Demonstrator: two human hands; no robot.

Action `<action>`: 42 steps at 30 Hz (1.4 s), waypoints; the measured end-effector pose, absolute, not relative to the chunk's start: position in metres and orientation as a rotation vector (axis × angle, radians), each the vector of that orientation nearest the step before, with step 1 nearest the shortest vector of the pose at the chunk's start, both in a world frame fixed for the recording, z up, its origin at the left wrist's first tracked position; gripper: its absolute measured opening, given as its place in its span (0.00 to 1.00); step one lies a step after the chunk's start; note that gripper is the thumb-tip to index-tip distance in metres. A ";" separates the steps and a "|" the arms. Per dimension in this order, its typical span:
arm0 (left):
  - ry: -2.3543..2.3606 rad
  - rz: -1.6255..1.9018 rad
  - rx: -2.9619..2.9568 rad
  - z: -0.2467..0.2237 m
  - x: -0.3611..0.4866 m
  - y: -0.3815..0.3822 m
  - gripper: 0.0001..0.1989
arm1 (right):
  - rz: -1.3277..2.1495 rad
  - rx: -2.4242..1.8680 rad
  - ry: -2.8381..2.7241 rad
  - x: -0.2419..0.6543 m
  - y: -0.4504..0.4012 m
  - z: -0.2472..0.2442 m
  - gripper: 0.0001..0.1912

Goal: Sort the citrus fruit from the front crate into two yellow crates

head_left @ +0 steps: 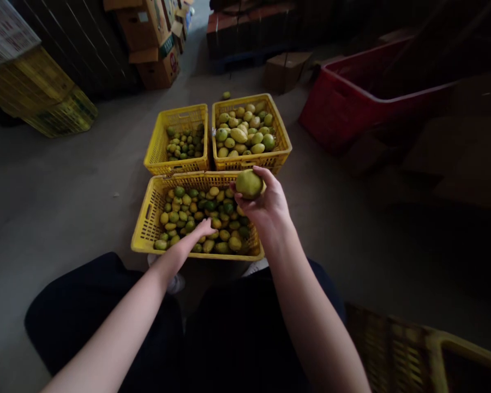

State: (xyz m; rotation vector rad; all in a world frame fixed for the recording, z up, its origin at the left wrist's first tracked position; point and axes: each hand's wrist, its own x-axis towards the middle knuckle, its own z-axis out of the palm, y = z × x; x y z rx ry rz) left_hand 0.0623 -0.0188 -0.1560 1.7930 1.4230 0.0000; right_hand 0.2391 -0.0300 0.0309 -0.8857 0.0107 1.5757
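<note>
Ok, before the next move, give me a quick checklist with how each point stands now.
1. Right hand has its fingers around the green fruit: ok.
2. Left hand is in among the loose fruit of the near crate: ok.
3. Left hand has a fruit gripped: cannot tell, its fingertips are unclear.
4. Far left crate has room: ok, bare wall shows above its fruit.
5. Far right crate has ample room: not ok, it looks nearly full.
6. No stray fruit outside: not ok, one shows beyond the far right crate.
</note>
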 end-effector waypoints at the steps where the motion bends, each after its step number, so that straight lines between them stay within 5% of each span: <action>1: 1.489 -0.045 1.762 -0.168 0.073 -0.011 0.29 | 1.566 -0.880 0.027 0.241 -0.031 0.032 0.07; 7: 1.689 -0.154 1.673 -0.202 0.095 -0.002 0.32 | 1.537 -0.789 0.010 0.254 -0.032 0.033 0.09; 13: 1.639 -0.046 1.606 -0.180 0.081 0.016 0.28 | 1.555 -0.736 -0.051 0.253 -0.024 0.035 0.12; 18: 1.400 0.163 1.447 -0.095 0.048 0.051 0.16 | 1.565 -0.666 -0.197 0.246 -0.021 0.039 0.12; 25: 0.514 0.716 0.775 0.034 0.004 0.027 0.22 | 1.570 -0.678 -0.307 0.225 -0.032 0.034 0.11; 35: 0.425 0.977 0.034 0.006 0.015 -0.024 0.21 | 1.527 -0.772 -0.424 0.181 -0.049 0.029 0.08; 42: 0.515 1.075 -0.134 0.018 -0.002 -0.015 0.07 | 1.539 -0.810 -0.369 0.156 -0.050 0.029 0.08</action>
